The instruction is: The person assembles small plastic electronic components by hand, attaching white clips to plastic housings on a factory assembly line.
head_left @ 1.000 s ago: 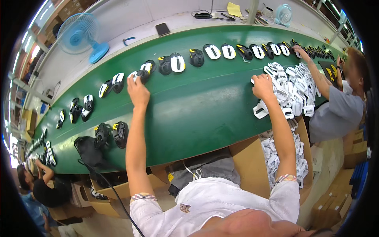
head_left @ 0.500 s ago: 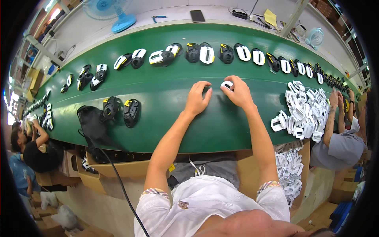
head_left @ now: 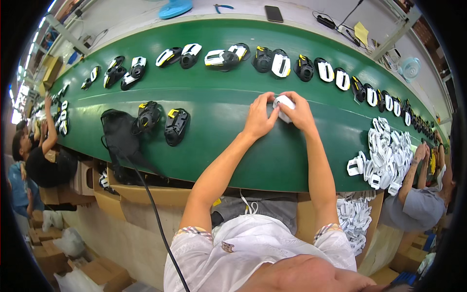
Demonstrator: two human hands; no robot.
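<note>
Over the middle of the green table, a small white plastic part [head_left: 284, 101] is between my hands. My right hand [head_left: 300, 116] closes round its right side. From the other side my left hand [head_left: 259, 118] pinches it, thumb and fingertips against its edge. The fingers hide much of the part. To the left lie two black shells with yellow tabs, one [head_left: 176, 127] by itself and one [head_left: 148, 117] against a black bag-like item [head_left: 118, 129]. A large heap of white plastic parts [head_left: 389, 151] is at the right.
Black shells and white-topped pieces [head_left: 281, 64] form a long row along the far side of the table [head_left: 214, 165]. A box of white parts [head_left: 354, 219] stands below the right edge. A black cable [head_left: 153, 214] hangs at left. Co-workers [head_left: 413, 194] sit at both ends.
My left hand has come in to the white part and now grips it along with my right hand. The whole view has shifted slightly. A co-worker at left has raised an arm.
</note>
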